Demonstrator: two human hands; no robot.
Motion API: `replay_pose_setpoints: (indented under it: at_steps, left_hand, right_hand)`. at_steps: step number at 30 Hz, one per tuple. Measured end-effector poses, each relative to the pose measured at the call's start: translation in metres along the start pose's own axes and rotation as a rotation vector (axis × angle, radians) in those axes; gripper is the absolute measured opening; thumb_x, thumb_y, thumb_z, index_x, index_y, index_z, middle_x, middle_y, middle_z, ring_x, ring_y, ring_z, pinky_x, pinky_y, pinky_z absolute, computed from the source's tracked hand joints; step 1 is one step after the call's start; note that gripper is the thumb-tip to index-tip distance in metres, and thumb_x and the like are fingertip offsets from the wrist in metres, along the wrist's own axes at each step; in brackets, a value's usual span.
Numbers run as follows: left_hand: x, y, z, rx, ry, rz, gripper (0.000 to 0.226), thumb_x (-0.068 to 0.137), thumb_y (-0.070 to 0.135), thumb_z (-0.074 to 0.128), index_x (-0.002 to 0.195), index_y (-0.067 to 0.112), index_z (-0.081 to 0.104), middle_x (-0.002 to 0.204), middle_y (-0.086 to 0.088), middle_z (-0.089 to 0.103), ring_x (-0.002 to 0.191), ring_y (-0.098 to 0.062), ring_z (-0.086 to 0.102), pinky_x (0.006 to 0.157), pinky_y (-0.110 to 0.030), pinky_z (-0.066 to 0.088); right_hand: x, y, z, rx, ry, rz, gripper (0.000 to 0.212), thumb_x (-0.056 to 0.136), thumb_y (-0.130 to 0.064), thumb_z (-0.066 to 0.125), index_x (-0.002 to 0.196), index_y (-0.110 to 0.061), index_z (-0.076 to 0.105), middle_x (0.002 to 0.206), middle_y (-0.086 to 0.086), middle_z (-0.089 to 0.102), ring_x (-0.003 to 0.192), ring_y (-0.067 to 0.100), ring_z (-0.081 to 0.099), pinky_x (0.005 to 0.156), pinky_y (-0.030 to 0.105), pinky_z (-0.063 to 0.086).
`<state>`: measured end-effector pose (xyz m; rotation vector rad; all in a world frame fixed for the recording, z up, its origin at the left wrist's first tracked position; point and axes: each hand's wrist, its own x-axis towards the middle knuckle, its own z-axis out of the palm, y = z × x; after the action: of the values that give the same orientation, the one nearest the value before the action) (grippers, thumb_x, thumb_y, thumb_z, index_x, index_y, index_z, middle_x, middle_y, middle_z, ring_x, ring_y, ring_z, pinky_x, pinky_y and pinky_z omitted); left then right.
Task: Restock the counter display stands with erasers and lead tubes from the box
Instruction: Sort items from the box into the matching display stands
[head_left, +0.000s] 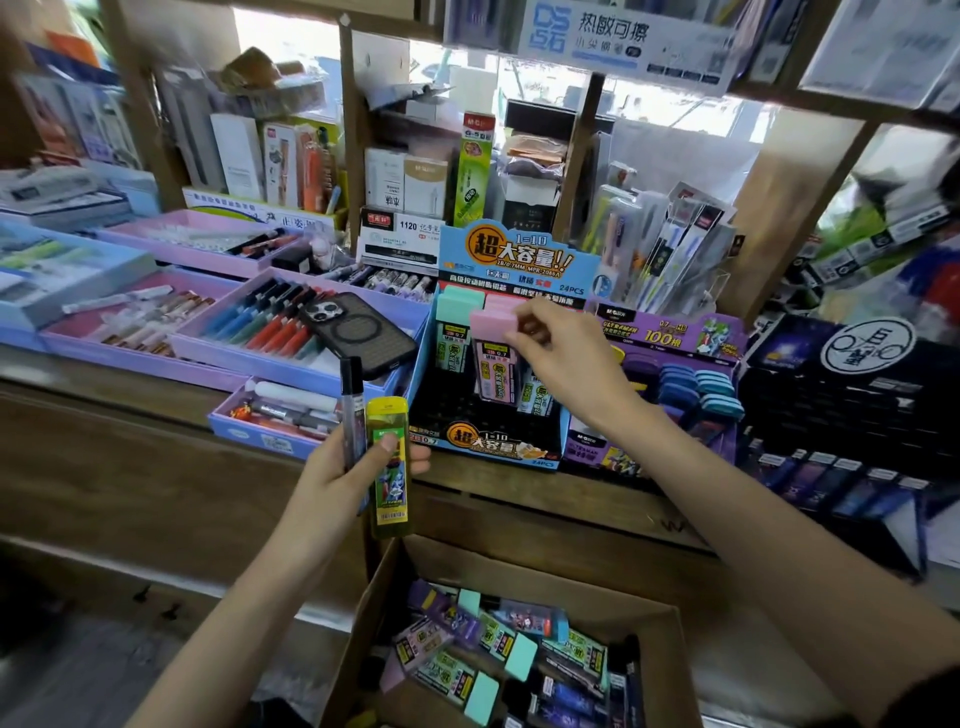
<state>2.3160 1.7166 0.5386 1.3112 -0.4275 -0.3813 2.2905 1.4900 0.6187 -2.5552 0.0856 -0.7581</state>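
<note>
Seating the pink-capped lead tube (494, 332) in the blue display stand (483, 448) likely calls for a straight, upright drop into the slot beside the green-capped tube (453, 317). The right hand (566, 353) holds it by the cap, fingers clamped. The left hand (337, 473) grips a yellow tube (387, 422) and a dark tube (352, 395) above the box (363, 623).

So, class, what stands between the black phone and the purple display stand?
The blue display stand sits between the phone and the purple stand, as the head view shows.
</note>
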Motion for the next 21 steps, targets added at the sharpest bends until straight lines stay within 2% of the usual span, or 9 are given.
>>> replay_pose_setpoints:
  at_steps: [6,11,16,21]
  left_hand:
    - [-0.002,0.002,0.001,-0.025,-0.01,-0.008,0.019,0.095,0.006,0.045,0.108,0.007,0.058,0.093,-0.012,0.074,0.086,-0.02,0.071,0.067,-0.023,0.057]
    - [-0.003,0.004,0.001,-0.024,-0.012,-0.012,0.018,0.095,0.007,0.045,0.107,0.01,0.058,0.093,-0.011,0.074,0.086,-0.018,0.071,0.067,-0.022,0.056]
    - [-0.004,0.004,0.002,-0.026,-0.012,0.001,0.018,0.095,0.006,0.044,0.108,0.006,0.057,0.093,-0.013,0.073,0.085,-0.019,0.071,0.066,-0.021,0.056]
    - [-0.005,0.006,0.005,-0.033,-0.028,0.002,0.018,0.095,0.007,0.044,0.108,0.006,0.057,0.093,-0.013,0.073,0.086,-0.02,0.071,0.067,-0.021,0.056]
  right_hand:
    - [0.004,0.0,0.009,-0.02,-0.007,-0.017,0.02,0.091,-0.018,0.059,0.107,-0.006,0.061,0.086,-0.005,0.056,0.079,0.01,0.053,0.077,0.025,0.045]
    - [0.007,-0.003,0.012,-0.046,-0.025,-0.04,0.02,0.091,-0.015,0.059,0.11,-0.01,0.057,0.088,-0.003,0.057,0.079,0.015,0.056,0.075,0.033,0.048]
    - [0.004,-0.001,0.014,-0.332,0.07,-0.193,0.016,0.087,-0.01,0.062,0.102,-0.005,0.057,0.101,0.01,0.055,0.093,0.026,0.052,0.076,0.039,0.046]
    - [0.005,0.008,0.014,-0.517,0.07,-0.145,0.018,0.086,-0.013,0.064,0.098,-0.001,0.061,0.105,0.013,0.054,0.102,0.031,0.046,0.084,0.036,0.035]
